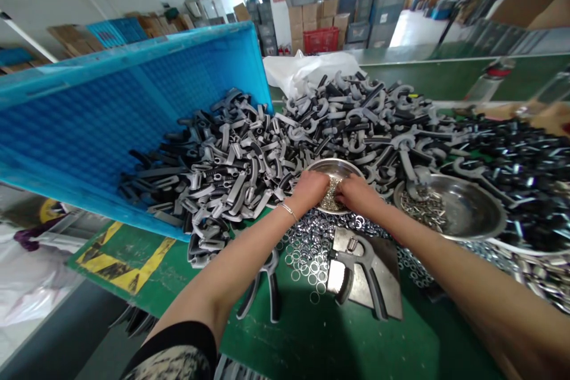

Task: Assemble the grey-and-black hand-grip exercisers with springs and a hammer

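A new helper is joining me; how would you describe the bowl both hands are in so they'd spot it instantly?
Right of the big blue crate, along the near edge of the piled grey handles, sits a round metal bowl. Unlike the wider bowl to its right, it has the left hand and right hand inside, among tiny gold-toned parts.

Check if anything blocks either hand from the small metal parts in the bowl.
Nothing visible does. The left hand and right hand are both in the open bowl, down at the small metal parts; what they pinch is hidden. The loose rings lie outside its near rim, not in the way.
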Demonstrator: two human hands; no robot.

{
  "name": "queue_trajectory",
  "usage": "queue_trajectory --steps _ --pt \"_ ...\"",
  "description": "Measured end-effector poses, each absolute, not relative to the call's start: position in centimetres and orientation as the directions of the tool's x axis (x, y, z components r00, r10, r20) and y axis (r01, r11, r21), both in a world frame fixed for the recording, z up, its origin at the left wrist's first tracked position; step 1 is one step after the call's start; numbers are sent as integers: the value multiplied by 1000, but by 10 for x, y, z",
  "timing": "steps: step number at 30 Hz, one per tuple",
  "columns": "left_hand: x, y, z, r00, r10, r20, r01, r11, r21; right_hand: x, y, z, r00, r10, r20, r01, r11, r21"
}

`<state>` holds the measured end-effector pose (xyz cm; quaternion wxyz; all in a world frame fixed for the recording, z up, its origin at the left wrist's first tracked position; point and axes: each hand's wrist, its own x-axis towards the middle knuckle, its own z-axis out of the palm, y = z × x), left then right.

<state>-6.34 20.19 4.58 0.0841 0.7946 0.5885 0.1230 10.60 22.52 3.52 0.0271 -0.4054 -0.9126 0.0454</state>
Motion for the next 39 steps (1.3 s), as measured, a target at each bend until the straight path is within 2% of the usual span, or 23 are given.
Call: queue_trajectory --steps 4,7,9,11,15,18,23,26,33,35,39 --pt "-63 188 52 267 952 149 851 -305 428 112 222 26 -595 802 53 782 593 -194" --pt "-57 149 55 181 972 152 675 -235 700 112 222 21 -569 820 66 774 561 -294" --pt "-48 113 53 211 972 107 540 -207 816 111 223 21 -568 819 76 746 552 -372" --pt "-35 78 47 300 950 91 560 -253 789 111 223 26 -562 822 93 710 537 -455" --pt "-11 42 28 342 931 131 778 -358 517 123 209 46 -511 850 124 628 468 -622" --pt "-3 39 16 363 912 190 844 -408 348 147 178 56 -483 869 108 571 405 -714" --pt "1 38 9 398 878 265 882 -446 153 191 110 42 -462 884 74 534 344 -773" --pt "-1 34 7 472 840 268 860 -506 69 202 80 21 -435 892 122 540 367 -758" --pt "-14 6 -1 565 785 254 796 -600 83 194 57 -11 -468 805 366 496 581 -645" --pt "-15 -1 -5 515 818 256 812 -562 161 192 58 -17 -489 769 411 485 631 -605" --pt "-12 -4 -10 319 915 247 818 -398 415 190 61 -22 -523 717 462 491 696 -524"
